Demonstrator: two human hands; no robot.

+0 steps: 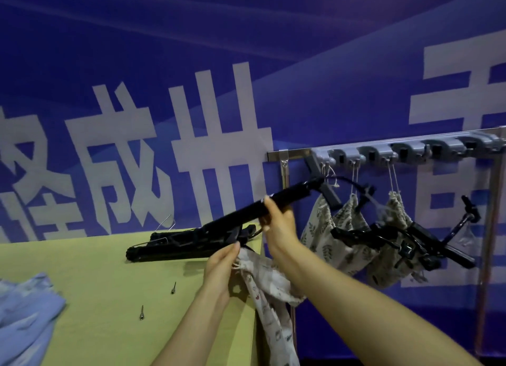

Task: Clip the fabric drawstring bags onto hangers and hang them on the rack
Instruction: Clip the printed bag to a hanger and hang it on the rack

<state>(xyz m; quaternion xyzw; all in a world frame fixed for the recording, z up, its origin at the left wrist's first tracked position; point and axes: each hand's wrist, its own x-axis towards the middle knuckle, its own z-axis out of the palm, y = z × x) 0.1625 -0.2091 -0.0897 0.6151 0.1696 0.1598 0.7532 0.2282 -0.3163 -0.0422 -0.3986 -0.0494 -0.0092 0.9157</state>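
Now | right hand (278, 223) grips hanger (290, 197) | left hand (220, 264) fingers (232, 250) apparently pinch bag (264, 283)

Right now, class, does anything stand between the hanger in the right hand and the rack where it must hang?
Nothing visible blocks it: the hanger ends just below the rack, at its left end. Hung bags and other hangers crowd the rail to the right, not in between.
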